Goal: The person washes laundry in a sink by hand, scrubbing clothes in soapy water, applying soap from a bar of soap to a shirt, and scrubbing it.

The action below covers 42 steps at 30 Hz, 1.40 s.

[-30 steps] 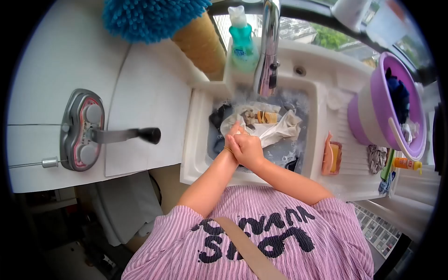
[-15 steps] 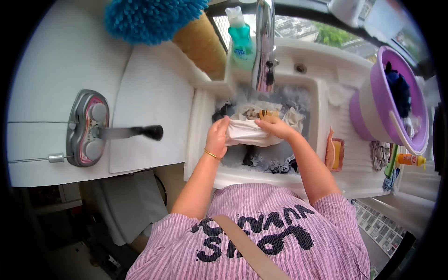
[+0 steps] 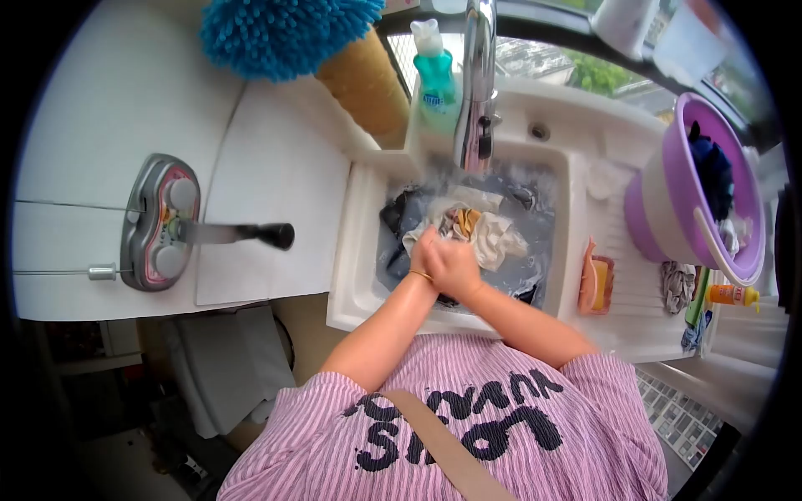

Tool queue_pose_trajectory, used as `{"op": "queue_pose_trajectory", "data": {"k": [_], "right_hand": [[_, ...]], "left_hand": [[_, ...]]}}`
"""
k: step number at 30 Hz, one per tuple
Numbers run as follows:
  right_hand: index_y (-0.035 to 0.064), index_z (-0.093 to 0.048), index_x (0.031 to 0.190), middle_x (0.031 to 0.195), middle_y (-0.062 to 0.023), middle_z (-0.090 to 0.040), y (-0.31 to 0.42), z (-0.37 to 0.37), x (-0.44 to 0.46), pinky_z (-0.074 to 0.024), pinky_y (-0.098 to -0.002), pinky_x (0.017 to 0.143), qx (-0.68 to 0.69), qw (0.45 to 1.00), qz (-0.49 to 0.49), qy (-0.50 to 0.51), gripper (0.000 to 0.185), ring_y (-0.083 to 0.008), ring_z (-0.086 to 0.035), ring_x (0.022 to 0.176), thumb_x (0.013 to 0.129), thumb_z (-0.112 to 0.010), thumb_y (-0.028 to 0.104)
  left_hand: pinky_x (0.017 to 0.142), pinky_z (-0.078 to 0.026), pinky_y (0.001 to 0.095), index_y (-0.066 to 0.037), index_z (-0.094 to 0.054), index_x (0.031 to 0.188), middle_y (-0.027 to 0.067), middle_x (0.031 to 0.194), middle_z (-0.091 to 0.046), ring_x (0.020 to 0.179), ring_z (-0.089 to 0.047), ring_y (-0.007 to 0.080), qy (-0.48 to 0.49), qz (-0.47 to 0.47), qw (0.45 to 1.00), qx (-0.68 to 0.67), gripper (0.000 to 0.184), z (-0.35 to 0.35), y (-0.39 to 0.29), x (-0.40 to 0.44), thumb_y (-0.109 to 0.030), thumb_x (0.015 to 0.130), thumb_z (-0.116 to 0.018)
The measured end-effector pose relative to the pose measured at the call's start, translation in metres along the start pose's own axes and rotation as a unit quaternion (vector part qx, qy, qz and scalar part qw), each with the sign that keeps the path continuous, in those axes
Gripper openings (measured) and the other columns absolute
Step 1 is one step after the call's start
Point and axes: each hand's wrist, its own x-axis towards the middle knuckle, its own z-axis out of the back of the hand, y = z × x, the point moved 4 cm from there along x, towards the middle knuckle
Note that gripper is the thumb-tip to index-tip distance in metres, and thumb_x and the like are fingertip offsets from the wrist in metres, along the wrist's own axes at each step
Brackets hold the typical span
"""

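Observation:
My left hand (image 3: 424, 249) and my right hand (image 3: 455, 265) are pressed together over the sink (image 3: 355, 250), both closed on a bunched white garment (image 3: 501, 242). The garment has an orange-brown printed patch and spreads out in front of my fingers. Part of the cloth is hidden between my palms. Dark clothes (image 3: 401, 213) lie around it in the grey, sudsy water. The chrome faucet (image 3: 479, 100) reaches over the far side of the basin.
A green soap bottle (image 3: 434, 79) stands beside the faucet. Right of the basin are a soap dish (image 3: 596, 280) with a bar, a crumpled grey cloth (image 3: 678, 285), an orange bottle (image 3: 731, 295) and a purple bucket (image 3: 647, 204) holding clothes. A lint-like blue pompom (image 3: 288, 33) tops a post at left.
My hands were apart, stretching the white cloth between them. Now they have come together with the cloth bunched, and more of its printed patch and folds show beyond my fingers.

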Motion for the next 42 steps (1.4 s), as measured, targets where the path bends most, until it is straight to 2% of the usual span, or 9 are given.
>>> {"op": "queue_pose_trajectory", "data": {"k": [3,5,10,13,19,22,30,37,42], "right_hand": [[0.0032,-0.056,0.062,0.065,-0.0198,-0.060,-0.009,-0.001,-0.004,-0.0466,-0.0495,0.058,-0.056,0.997,0.059,0.000,0.046,-0.0428,-0.059,0.062,0.097,-0.058,0.033],[0.0045,-0.061,0.063,0.066,-0.0201,-0.062,-0.059,0.012,0.012,-0.0463,-0.0498,0.058,-0.009,0.983,-0.186,-0.011,0.044,-0.0426,-0.060,0.063,0.097,-0.059,0.033],[0.0004,-0.066,0.080,0.072,-0.0223,-0.062,0.021,0.004,-0.007,-0.0496,-0.0442,0.062,-0.024,0.996,0.086,0.032,0.026,-0.0423,-0.062,0.068,0.093,-0.061,0.022],[0.0032,-0.067,0.076,0.070,-0.0204,-0.064,-0.081,0.003,0.004,-0.0465,-0.0411,0.061,0.025,0.970,-0.239,0.021,0.041,-0.0353,-0.062,0.064,0.100,-0.058,0.036],[0.0072,-0.067,0.095,0.087,-0.0011,-0.066,-0.063,0.036,0.026,-0.0447,-0.0294,0.074,0.482,0.802,-0.328,0.126,0.034,-0.0119,-0.057,0.080,0.103,-0.058,0.039],[0.0055,-0.063,0.117,0.117,-0.0043,-0.060,-0.051,0.053,0.031,-0.0427,-0.0284,0.095,0.421,0.853,-0.288,0.114,0.027,-0.0116,-0.053,0.110,0.099,-0.063,0.025],[0.0035,-0.058,0.118,0.114,-0.0200,-0.056,-0.062,0.060,-0.015,-0.0454,-0.0450,0.098,-0.124,0.977,-0.071,0.159,0.039,-0.0365,-0.056,0.107,0.081,-0.065,0.010],[0.0040,-0.063,0.109,0.112,-0.0161,-0.058,-0.099,0.081,-0.022,-0.0452,-0.0412,0.095,-0.219,0.953,-0.093,0.186,0.030,-0.0335,-0.056,0.106,0.080,-0.067,0.012],[0.0033,-0.067,0.112,0.105,-0.0053,-0.063,-0.073,0.074,-0.012,-0.0473,-0.0342,0.090,0.466,0.815,-0.343,-0.034,0.028,-0.0228,-0.059,0.105,0.088,-0.063,0.018]], "left_hand": [[0.089,-0.053,0.0429,-0.009,-0.061,0.119,0.0073,0.104,-0.069,0.094,-0.067,0.0262,0.108,0.045,0.991,-0.064,0.042,-0.008,0.014,-0.010,-0.040,0.108,-0.035],[0.088,-0.053,0.0417,-0.009,-0.061,0.118,0.0064,0.101,-0.068,0.092,-0.067,0.0259,-0.033,0.047,0.997,-0.056,0.042,-0.031,0.030,-0.021,-0.041,0.109,-0.035],[0.088,-0.053,0.0392,-0.008,-0.059,0.122,0.0067,0.109,-0.067,0.099,-0.066,0.0236,0.136,0.049,0.985,-0.093,0.044,-0.006,0.006,-0.015,-0.042,0.109,-0.035],[0.097,-0.053,0.0438,-0.007,-0.055,0.130,0.0087,0.123,-0.065,0.110,-0.066,0.0261,0.006,0.084,0.996,-0.034,0.052,-0.038,0.010,-0.040,-0.048,0.108,-0.033],[0.100,-0.052,0.0400,-0.003,-0.052,0.139,0.0115,0.132,-0.063,0.116,-0.065,0.0244,0.173,0.132,0.974,-0.057,0.055,-0.059,-0.025,-0.075,-0.047,0.105,-0.049],[0.089,-0.053,0.0304,-0.003,-0.063,0.125,0.0048,0.114,-0.069,0.102,-0.067,0.0137,0.092,0.017,0.970,0.224,0.038,-0.052,-0.046,-0.082,-0.033,0.103,-0.059],[0.084,-0.053,0.0280,-0.001,-0.066,0.116,0.0042,0.104,-0.070,0.094,-0.067,0.0124,0.004,-0.185,0.963,0.198,0.034,-0.048,-0.090,-0.118,-0.031,0.104,-0.057],[0.092,-0.054,0.0405,0.000,-0.060,0.122,0.0109,0.115,-0.067,0.106,-0.066,0.0237,-0.031,-0.287,0.956,0.060,0.045,-0.012,-0.128,-0.135,-0.041,0.104,-0.055],[0.110,-0.045,0.0475,-0.003,-0.052,0.136,0.0136,0.135,-0.060,0.127,-0.056,0.0322,-0.017,-0.067,0.996,-0.058,0.055,0.024,-0.072,-0.080,-0.049,0.105,-0.047]]}}
